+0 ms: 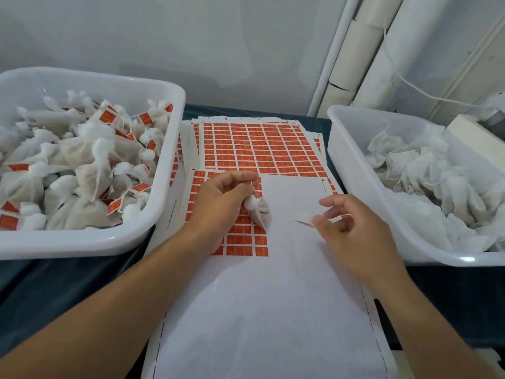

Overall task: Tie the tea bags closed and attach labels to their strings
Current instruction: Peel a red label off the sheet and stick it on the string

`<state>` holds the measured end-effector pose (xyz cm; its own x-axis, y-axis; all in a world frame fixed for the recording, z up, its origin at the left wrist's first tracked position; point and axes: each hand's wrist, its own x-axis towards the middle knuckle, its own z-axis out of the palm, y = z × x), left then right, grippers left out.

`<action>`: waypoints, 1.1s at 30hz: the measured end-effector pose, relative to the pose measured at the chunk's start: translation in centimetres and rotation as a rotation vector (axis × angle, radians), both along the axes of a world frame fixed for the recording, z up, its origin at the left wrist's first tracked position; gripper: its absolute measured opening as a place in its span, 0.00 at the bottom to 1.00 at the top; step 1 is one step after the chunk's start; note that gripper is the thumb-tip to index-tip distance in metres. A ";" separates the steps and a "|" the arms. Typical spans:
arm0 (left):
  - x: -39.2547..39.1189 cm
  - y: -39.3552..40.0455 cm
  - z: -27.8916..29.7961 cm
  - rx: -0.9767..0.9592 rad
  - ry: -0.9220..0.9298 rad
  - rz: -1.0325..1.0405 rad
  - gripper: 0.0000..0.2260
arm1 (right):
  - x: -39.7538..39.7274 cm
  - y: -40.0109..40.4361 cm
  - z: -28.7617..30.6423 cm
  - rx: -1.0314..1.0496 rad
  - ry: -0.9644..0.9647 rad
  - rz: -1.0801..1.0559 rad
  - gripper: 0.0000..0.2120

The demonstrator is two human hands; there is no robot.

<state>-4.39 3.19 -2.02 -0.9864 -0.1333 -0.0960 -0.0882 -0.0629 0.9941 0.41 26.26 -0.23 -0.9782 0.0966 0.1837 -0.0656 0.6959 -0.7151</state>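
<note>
At the frame's centre, the left hand (224,192) has its fingers curled and pinches the tied neck of a tea bag (259,212), which hangs just below its fingertips over the label sheet (246,242). To the right, apart from the bag, the right hand (352,228) pinches a peeled label (306,218) between thumb and fingers.
</note>
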 end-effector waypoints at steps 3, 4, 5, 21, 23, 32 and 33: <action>-0.1 0.0 -0.3 -0.003 0.004 -0.002 0.06 | -0.3 0.4 -0.2 0.233 -0.019 0.007 0.17; -0.1 -0.1 -0.4 -0.003 0.007 -0.005 0.06 | -0.4 0.5 -0.2 0.275 -0.048 0.026 0.19; -0.1 -0.1 -0.4 -0.006 0.010 -0.008 0.06 | -0.5 0.5 -0.3 0.327 -0.076 0.049 0.21; 0.5 0.1 0.2 -0.054 0.041 -0.040 0.07 | -2.4 0.1 -0.8 0.397 -0.071 0.108 0.04; 0.7 0.1 0.4 -0.045 0.047 -0.058 0.09 | -2.5 -0.1 -0.5 0.307 -0.071 0.096 0.05; 0.8 0.0 0.6 -0.077 0.086 -0.069 0.13 | -5.7 -6.0 2.5 0.019 0.154 0.165 0.06; 0.8 0.0 0.6 -0.085 0.089 -0.065 0.13 | -6.2 -6.7 2.5 -0.027 0.171 0.174 0.05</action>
